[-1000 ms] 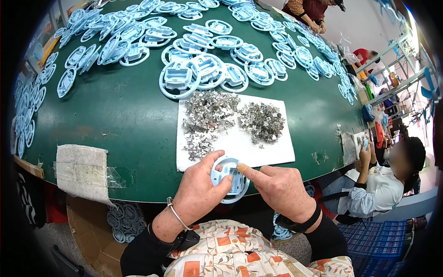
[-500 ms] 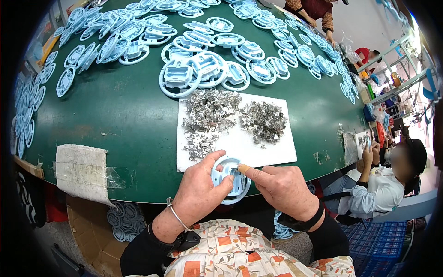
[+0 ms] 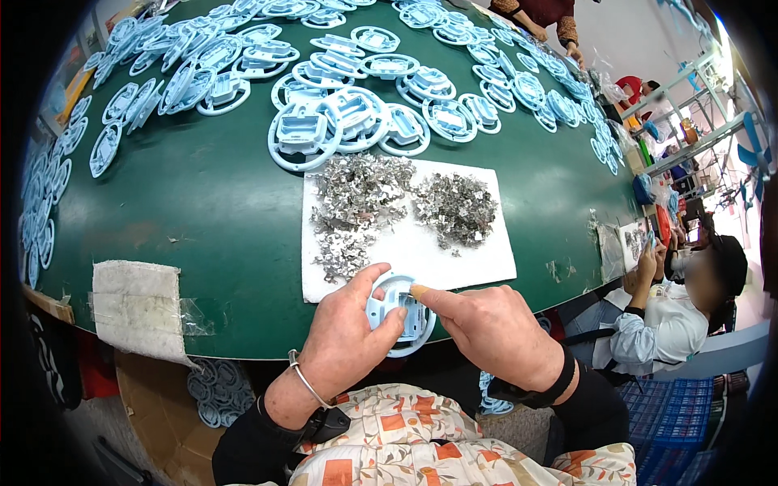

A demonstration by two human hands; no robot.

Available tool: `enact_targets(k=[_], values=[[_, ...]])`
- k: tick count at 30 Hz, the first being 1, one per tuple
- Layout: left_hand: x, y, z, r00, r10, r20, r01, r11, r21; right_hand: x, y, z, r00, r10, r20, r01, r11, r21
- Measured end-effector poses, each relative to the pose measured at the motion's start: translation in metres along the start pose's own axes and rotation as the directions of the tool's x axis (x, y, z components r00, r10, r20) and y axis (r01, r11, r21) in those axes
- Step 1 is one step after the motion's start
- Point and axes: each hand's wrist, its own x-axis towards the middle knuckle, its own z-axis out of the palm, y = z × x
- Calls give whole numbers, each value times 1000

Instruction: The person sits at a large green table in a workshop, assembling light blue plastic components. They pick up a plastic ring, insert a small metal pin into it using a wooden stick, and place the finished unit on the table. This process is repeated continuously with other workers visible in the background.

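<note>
Plastic pale-blue ring part (image 3: 401,316) gripped by left hand (image 3: 348,324); right hand (image 3: 486,328) forefinger pressing it.

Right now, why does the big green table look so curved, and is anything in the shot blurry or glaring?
Head view: the fisheye lens bends the round green table toward the dark rim. Both hands, left hand and right hand, on the pale blue plastic ring part are sharp; the white paper sheet is bright but not blown out; the heap of small silvery metal clips glints slightly.
</note>
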Motion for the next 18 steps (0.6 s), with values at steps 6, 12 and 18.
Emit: enact_targets(k=[6, 12, 18], values=[[-2, -7, 2, 999, 32, -14, -31, 999, 40, 32, -15, -30, 958, -8, 285, 61, 982, -177], [1, -7, 5, 998, 50, -42, -47, 996, 72, 36, -25, -35, 943, -54, 330, 156, 944, -291], [-1, -19, 2, 1000, -26, 16, 30, 961, -276, 1, -3, -24, 1000, -5, 23, 7, 996, -84]])
